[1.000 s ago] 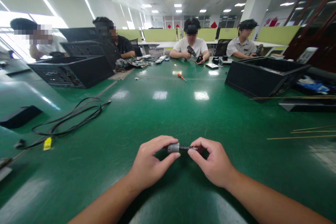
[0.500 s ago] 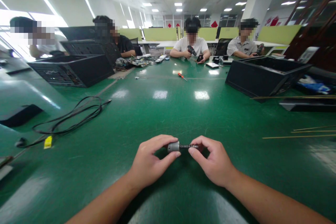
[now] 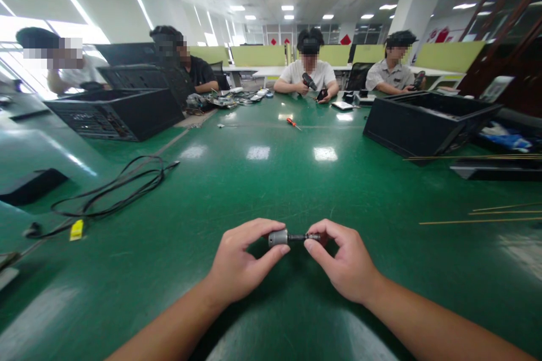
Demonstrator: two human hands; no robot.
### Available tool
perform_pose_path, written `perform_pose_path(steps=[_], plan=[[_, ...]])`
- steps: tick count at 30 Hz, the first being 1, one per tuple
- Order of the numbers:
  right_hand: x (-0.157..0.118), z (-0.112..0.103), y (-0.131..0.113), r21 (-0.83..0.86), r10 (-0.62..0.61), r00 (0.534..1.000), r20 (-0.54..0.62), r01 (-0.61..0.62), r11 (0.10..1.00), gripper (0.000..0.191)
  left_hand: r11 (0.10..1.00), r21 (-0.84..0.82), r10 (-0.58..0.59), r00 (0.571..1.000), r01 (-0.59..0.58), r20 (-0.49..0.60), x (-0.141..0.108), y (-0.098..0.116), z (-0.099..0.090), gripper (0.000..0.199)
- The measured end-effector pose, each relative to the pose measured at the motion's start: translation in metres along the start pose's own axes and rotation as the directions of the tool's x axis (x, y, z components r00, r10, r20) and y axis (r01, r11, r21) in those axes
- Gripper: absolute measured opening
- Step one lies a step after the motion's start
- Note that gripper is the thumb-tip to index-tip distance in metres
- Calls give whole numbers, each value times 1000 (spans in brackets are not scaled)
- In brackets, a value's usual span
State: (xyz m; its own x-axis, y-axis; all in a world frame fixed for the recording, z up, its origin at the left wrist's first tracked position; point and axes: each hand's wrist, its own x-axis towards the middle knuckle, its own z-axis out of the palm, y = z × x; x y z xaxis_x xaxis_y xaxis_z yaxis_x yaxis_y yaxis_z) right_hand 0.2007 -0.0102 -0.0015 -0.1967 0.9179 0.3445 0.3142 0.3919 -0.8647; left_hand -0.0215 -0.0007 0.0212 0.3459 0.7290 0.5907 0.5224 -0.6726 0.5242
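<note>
At the lower centre of the frame, a person's two bare hands hold a small metal piece level above a shiny green worktop. The left hand, thumb and fingers curved apart just enough to span it, grips the wide grey cylinder at one end. The right hand is nearly closed, pinching the far end of the thin dark shaft between thumb and fingertips. The step in hand seems to be steadying or working these two ends against each other; any twist or pull would call for a firm left grip and both ends in line. Black cables with a yellow tag lie coiled at left, and an orange screwdriver at upper centre. Large black cases stand at upper left and upper right, with thin rods at the right edge. All are well apart from the hands, blocking neither. Four people sit across the top; the one at upper centre holds a power drill.
</note>
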Motion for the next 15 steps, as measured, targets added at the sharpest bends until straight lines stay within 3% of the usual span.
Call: perform_pose_path(steps=[15], plan=[[-1, 0, 2, -3, 10, 1000, -3, -10, 1000, 6, 1000, 4, 11, 1000, -11, -1, -1, -3, 0, 22]])
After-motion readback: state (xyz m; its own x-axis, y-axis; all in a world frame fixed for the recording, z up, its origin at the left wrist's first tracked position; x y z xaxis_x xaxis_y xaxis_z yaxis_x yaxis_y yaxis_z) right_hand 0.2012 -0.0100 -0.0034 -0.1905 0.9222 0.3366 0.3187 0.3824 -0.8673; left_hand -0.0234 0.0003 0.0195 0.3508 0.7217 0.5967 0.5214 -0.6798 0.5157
